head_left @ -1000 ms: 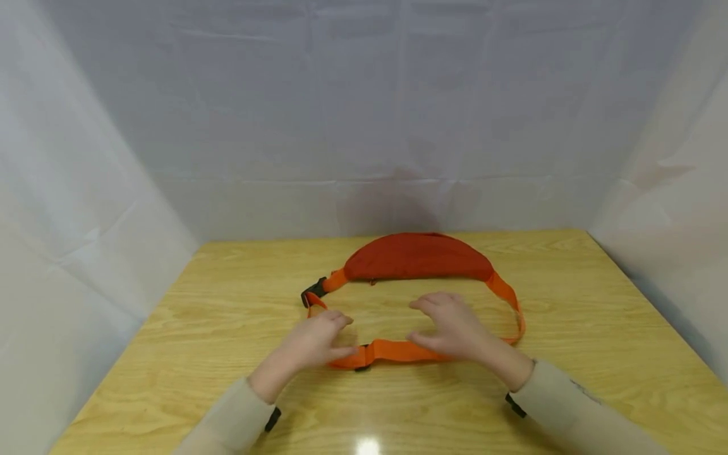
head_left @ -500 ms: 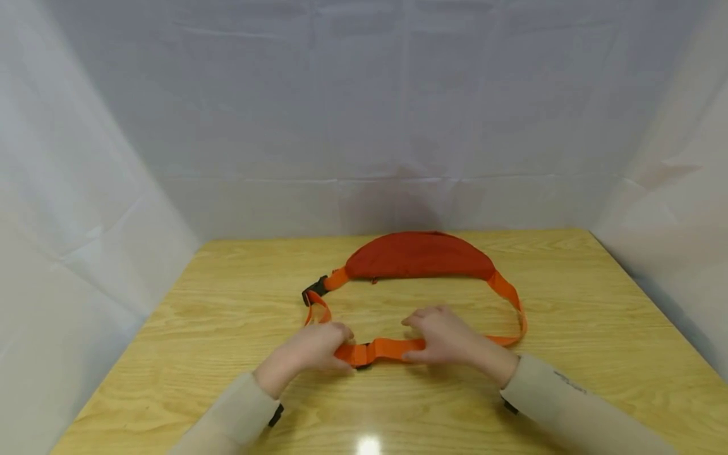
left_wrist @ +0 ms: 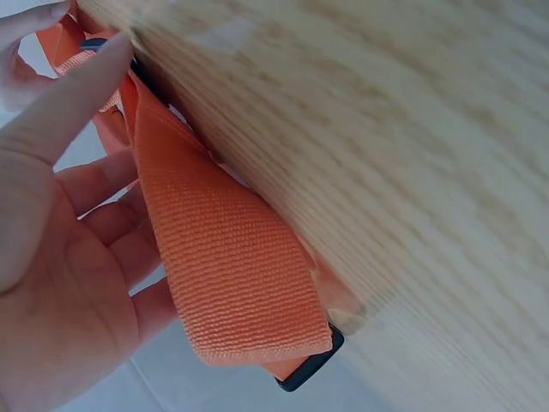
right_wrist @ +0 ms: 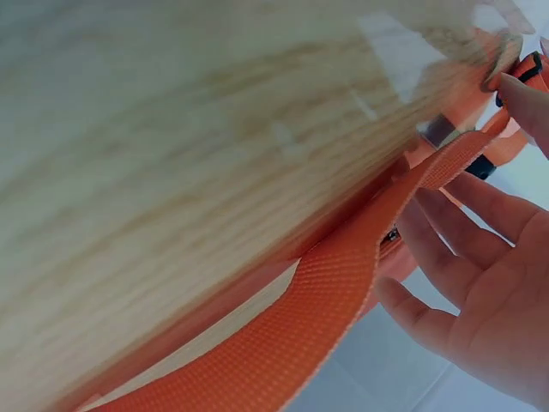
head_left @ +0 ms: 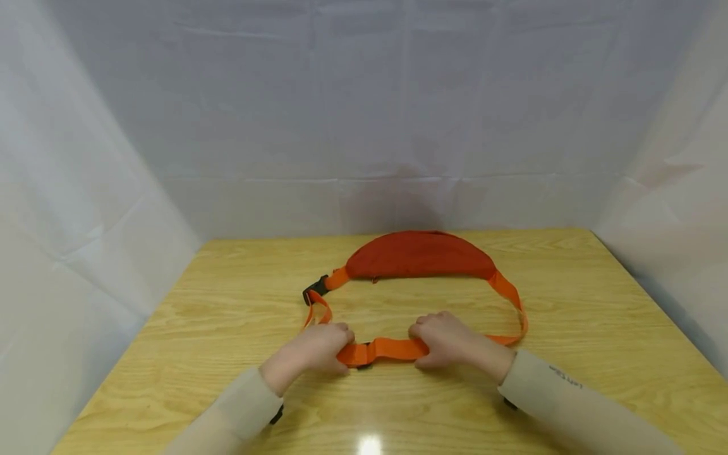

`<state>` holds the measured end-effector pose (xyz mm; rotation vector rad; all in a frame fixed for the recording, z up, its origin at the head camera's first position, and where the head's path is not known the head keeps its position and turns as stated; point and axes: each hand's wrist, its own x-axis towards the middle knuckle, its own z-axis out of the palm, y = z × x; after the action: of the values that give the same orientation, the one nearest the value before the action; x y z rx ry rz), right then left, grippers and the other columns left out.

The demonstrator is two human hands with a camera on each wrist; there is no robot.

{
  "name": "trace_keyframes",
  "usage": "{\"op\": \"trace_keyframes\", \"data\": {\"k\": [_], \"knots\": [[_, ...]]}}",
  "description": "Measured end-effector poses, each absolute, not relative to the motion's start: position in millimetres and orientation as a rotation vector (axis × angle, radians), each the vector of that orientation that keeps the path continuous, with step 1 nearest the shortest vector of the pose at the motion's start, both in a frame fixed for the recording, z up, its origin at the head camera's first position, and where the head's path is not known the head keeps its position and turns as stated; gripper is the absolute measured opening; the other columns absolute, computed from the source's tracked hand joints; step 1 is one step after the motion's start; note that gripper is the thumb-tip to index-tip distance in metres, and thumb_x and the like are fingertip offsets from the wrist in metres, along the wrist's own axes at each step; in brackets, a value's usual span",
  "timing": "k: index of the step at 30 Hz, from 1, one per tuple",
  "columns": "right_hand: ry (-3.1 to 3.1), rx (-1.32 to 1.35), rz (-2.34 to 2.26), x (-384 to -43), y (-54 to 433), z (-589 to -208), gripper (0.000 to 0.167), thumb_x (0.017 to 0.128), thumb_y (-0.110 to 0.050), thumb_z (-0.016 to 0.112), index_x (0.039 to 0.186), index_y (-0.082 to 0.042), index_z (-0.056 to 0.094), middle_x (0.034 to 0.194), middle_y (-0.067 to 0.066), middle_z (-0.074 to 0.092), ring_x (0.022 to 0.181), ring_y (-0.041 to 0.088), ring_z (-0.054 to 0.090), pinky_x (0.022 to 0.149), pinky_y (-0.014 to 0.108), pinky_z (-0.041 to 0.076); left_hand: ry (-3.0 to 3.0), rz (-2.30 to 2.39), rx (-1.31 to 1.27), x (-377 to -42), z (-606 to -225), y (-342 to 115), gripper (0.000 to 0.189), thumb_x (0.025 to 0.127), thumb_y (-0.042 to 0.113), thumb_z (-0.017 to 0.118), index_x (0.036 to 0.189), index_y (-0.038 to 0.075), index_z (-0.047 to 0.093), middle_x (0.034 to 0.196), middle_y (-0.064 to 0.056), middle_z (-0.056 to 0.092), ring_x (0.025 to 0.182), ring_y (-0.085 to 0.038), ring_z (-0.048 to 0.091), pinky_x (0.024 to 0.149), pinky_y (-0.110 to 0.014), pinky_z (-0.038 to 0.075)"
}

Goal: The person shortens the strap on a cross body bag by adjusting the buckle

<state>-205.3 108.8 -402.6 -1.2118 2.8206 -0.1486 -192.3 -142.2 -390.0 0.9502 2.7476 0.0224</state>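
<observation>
A red waist bag (head_left: 421,256) lies at the back of the table, its orange strap (head_left: 395,349) looping toward me. My left hand (head_left: 320,349) pinches the front run of the strap just left of a black slider (head_left: 365,365). To the right of that slider, my right hand (head_left: 446,341) holds the same run between thumb and fingers. In the left wrist view the webbing (left_wrist: 240,266) passes between thumb and curled fingers, with a folded end hanging nearer the camera. The right wrist view shows the strap (right_wrist: 334,283) running edge-up out of the right hand's grip.
A black side-release buckle (head_left: 316,291), fastened, joins strap and bag at the left, with a loose strap tail below it. The wooden table (head_left: 188,328) ends at a pale sheet (head_left: 273,126) behind, and similar sheets hang on both sides.
Both hands have lowered from hovering over the strap to gripping it; the right moved slightly left and down, and its fingers closed. The bag stays in place.
</observation>
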Motion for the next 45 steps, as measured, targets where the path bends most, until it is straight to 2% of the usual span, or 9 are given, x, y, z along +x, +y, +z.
{"op": "trace_keyframes", "data": {"k": [5,13,18,24,30,36,41,45], "knots": [[2.81,-1.188,-0.136,-206.2,108.6,-402.1,0.025,0.068,-0.031,0.071,0.083,-0.014,0.06,0.071,-0.008,0.046,0.062,0.009,0.042,0.063,0.035,0.036,2.746,0.0,0.947,-194.4,-391.9,-141.2,0.039,0.07,0.032,0.074,0.099,0.009,0.062,0.09,0.0,0.055,0.07,-0.011,0.052,0.064,-0.028,0.044],[2.78,-1.189,-0.194,-205.3,110.2,-402.4,0.022,0.067,-0.027,0.072,0.079,-0.014,0.06,0.069,-0.009,0.045,0.058,0.008,0.038,0.061,0.037,0.033,2.73,0.066,0.952,-195.1,-392.8,-142.5,0.036,0.07,0.029,0.074,0.097,0.009,0.061,0.086,0.001,0.052,0.066,-0.009,0.047,0.06,-0.027,0.042],[2.797,-1.223,-0.281,-205.2,116.3,-398.8,0.026,0.067,-0.031,0.072,0.083,-0.012,0.062,0.071,-0.008,0.05,0.057,0.006,0.037,0.057,0.031,0.033,2.711,0.236,0.901,-194.8,-389.5,-145.4,0.039,0.072,0.024,0.073,0.103,0.005,0.06,0.097,-0.004,0.053,0.076,-0.014,0.053,0.068,-0.029,0.044],[2.784,-1.192,-0.504,-203.7,127.2,-388.5,0.036,0.07,-0.029,0.072,0.098,-0.007,0.065,0.084,-0.004,0.06,0.067,0.007,0.047,0.067,0.032,0.04,2.69,0.436,0.937,-197.0,-383.8,-147.2,0.033,0.074,0.022,0.072,0.099,0.004,0.059,0.091,-0.001,0.052,0.077,-0.013,0.048,0.068,-0.029,0.042],[2.788,-1.113,-0.699,-205.0,138.6,-379.4,0.039,0.073,-0.03,0.072,0.101,-0.004,0.063,0.09,-0.001,0.06,0.077,0.012,0.054,0.07,0.031,0.044,2.7,0.573,1.022,-202.3,-376.6,-146.4,0.032,0.077,0.021,0.07,0.1,0.002,0.059,0.094,-0.003,0.058,0.084,-0.016,0.054,0.074,-0.031,0.044],[2.729,-1.043,-0.911,-207.4,149.1,-374.3,0.039,0.075,-0.027,0.071,0.104,-0.004,0.062,0.095,-0.001,0.06,0.084,0.014,0.055,0.076,0.037,0.045,2.713,0.754,1.077,-203.7,-366.0,-145.0,0.031,0.079,0.021,0.068,0.103,0.004,0.059,0.097,-0.003,0.06,0.089,-0.016,0.056,0.079,-0.035,0.044],[2.684,-0.999,-1.027,-209.5,155.2,-370.7,0.044,0.076,-0.035,0.069,0.109,-0.008,0.06,0.094,-0.006,0.059,0.086,0.011,0.055,0.078,0.041,0.044,2.718,0.932,1.118,-202.6,-356.4,-141.8,0.032,0.083,0.026,0.063,0.108,0.006,0.059,0.1,-0.001,0.059,0.092,-0.015,0.055,0.079,-0.037,0.043],[2.667,-1.011,-1.064,-210.4,157.0,-369.7,0.047,0.078,-0.034,0.067,0.114,-0.006,0.057,0.094,-0.005,0.059,0.086,0.011,0.055,0.078,0.041,0.043,2.723,1.047,1.146,-203.6,-351.3,-137.9,0.031,0.087,0.027,0.057,0.111,0.008,0.059,0.105,-0.001,0.06,0.095,-0.015,0.054,0.078,-0.039,0.043]]}}
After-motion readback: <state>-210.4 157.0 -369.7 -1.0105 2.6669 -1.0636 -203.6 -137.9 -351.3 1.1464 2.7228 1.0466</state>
